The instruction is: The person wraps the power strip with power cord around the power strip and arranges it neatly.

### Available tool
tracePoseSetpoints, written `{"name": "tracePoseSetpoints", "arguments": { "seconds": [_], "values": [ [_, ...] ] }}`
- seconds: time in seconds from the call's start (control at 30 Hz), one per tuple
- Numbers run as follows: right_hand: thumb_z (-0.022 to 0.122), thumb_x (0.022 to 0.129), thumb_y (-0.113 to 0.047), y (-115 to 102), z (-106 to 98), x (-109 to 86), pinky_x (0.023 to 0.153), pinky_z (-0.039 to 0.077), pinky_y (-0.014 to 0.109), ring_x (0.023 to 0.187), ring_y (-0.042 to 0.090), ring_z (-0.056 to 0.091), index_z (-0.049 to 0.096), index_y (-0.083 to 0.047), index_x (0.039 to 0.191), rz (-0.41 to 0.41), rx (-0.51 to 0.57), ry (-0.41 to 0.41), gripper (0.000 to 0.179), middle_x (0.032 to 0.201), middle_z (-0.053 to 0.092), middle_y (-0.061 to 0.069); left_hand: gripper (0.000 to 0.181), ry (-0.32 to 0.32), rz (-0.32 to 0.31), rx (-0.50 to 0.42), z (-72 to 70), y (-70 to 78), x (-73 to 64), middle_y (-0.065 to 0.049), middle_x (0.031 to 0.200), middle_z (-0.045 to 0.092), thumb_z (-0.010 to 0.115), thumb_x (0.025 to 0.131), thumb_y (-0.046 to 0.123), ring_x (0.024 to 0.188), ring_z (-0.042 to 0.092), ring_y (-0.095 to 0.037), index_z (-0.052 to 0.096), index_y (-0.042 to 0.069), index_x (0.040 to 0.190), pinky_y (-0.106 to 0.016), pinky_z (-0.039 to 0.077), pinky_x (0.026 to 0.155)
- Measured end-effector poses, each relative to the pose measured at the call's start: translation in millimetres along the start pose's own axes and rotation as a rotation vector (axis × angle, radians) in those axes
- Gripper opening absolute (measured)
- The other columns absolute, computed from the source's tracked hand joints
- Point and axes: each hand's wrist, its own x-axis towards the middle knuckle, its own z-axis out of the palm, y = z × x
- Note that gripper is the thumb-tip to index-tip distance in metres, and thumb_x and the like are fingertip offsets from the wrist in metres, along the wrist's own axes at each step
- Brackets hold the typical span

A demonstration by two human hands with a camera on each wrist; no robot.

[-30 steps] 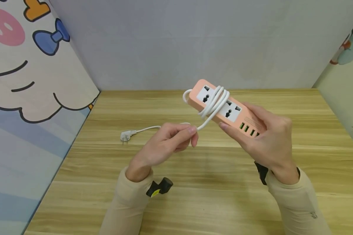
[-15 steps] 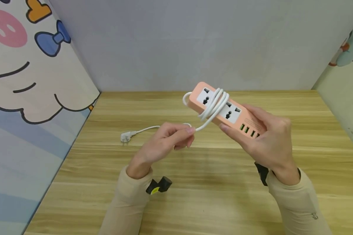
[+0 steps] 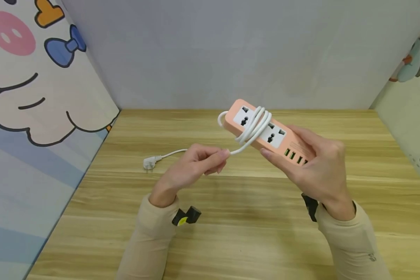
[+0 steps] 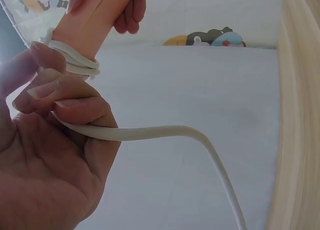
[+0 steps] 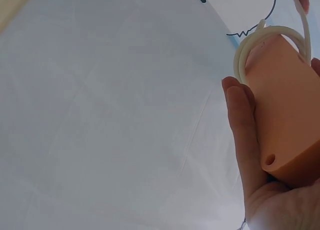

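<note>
A peach-coloured power strip (image 3: 291,137) with white sockets and several USB ports is held up over the table, tilted, its far end to the upper left. My right hand (image 3: 320,167) grips its near end, thumb on one side and fingers on the other. Several turns of white power cord (image 3: 254,125) are wound around the strip's middle. My left hand (image 3: 199,165) pinches the cord just left of the strip, and in the left wrist view the cord (image 4: 150,133) runs through its curled fingers and hangs down. The cord's free end leads to a white plug (image 3: 149,163) on the table.
The wood-grain table (image 3: 245,241) meets a pale grey back wall (image 3: 224,54). A cartoon-printed panel (image 3: 52,105) stands along the left edge, and another printed panel (image 3: 409,112) lines the right. Black wrist cameras (image 3: 187,216) sit at the sleeves.
My left hand has drawn slightly left and up along with the pinched cord. The right hand and power strip have barely moved, and the plug lies where it was.
</note>
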Motion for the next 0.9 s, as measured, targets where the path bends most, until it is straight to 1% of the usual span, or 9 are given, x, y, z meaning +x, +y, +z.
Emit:
{"name": "tracePoseSetpoints", "arguments": {
  "seconds": [0.13,0.33,0.5,0.57,0.67,0.73,0.8,0.9],
  "values": [
    [0.095,0.062,-0.009,0.5,-0.3,0.3,0.053,0.039,0.012,0.056,0.001,0.055,0.077,0.000,0.101,-0.001,-0.004,0.001,0.045,0.083,0.077,0.012,0.047,0.004,-0.011,-0.008,-2.5,-5.3,1.2,-0.002,0.060,0.032,0.052,0.107,0.036,0.055,0.025,-0.018,0.052,0.006,0.070,-0.027,0.024,0.055],
    [0.095,0.061,-0.011,0.9,-1.7,-0.7,0.052,0.037,0.013,0.054,0.000,0.052,0.078,-0.003,0.101,-0.003,-0.022,0.006,0.044,0.081,0.076,0.010,0.059,0.018,-0.048,-0.022,-5.9,-15.8,2.8,0.000,0.060,0.031,0.057,0.102,0.048,0.056,0.024,-0.017,0.047,0.003,0.066,-0.026,0.024,0.057],
    [0.095,0.060,-0.010,1.2,-3.0,-1.3,0.053,0.037,0.012,0.054,-0.001,0.053,0.079,-0.002,0.101,-0.006,-0.009,0.029,0.044,0.082,0.077,0.013,0.057,-0.008,-0.050,-0.030,-7.4,-18.9,4.0,0.000,0.060,0.030,0.054,0.104,0.046,0.056,0.025,-0.016,0.051,0.000,0.070,-0.026,0.025,0.057],
    [0.095,0.060,-0.009,1.3,-4.1,-1.4,0.053,0.038,0.011,0.054,-0.001,0.053,0.079,-0.002,0.101,-0.003,0.008,0.041,0.044,0.082,0.077,0.012,0.055,-0.018,-0.052,-0.027,-8.4,-18.7,4.4,0.000,0.059,0.029,0.052,0.106,0.043,0.055,0.025,-0.016,0.054,0.000,0.073,-0.026,0.025,0.057],
    [0.093,0.060,-0.005,1.7,-6.6,-1.2,0.055,0.040,0.010,0.055,-0.002,0.055,0.079,-0.001,0.102,-0.001,0.040,0.069,0.044,0.085,0.077,0.000,0.053,-0.005,-0.055,-0.026,-10.3,-18.9,5.7,0.000,0.059,0.029,0.050,0.107,0.040,0.055,0.024,-0.016,0.054,-0.001,0.073,-0.026,0.025,0.058],
    [0.093,0.060,-0.003,1.8,-8.4,-0.8,0.056,0.041,0.010,0.056,-0.003,0.055,0.079,-0.001,0.102,-0.001,0.056,0.086,0.044,0.087,0.074,-0.010,0.052,0.007,-0.065,-0.033,-11.1,-19.3,6.7,0.000,0.059,0.029,0.049,0.107,0.036,0.055,0.024,-0.016,0.053,-0.001,0.072,-0.026,0.025,0.058],
    [0.092,0.059,-0.002,1.7,-10.1,-0.4,0.056,0.041,0.010,0.057,-0.003,0.056,0.079,0.000,0.102,-0.004,0.067,0.099,0.044,0.089,0.072,-0.017,0.051,0.019,-0.078,-0.039,-11.1,-20.2,8.1,0.001,0.060,0.030,0.049,0.108,0.033,0.056,0.025,-0.015,0.051,0.000,0.070,-0.025,0.025,0.058],
    [0.092,0.059,-0.002,0.9,-11.8,-0.4,0.056,0.041,0.010,0.056,-0.003,0.055,0.079,0.000,0.101,-0.004,0.074,0.099,0.044,0.089,0.071,-0.019,0.048,0.022,-0.101,-0.035,-11.2,-21.6,8.8,0.001,0.061,0.032,0.049,0.108,0.031,0.057,0.027,-0.015,0.050,0.002,0.069,-0.025,0.026,0.059]
  ]
}}
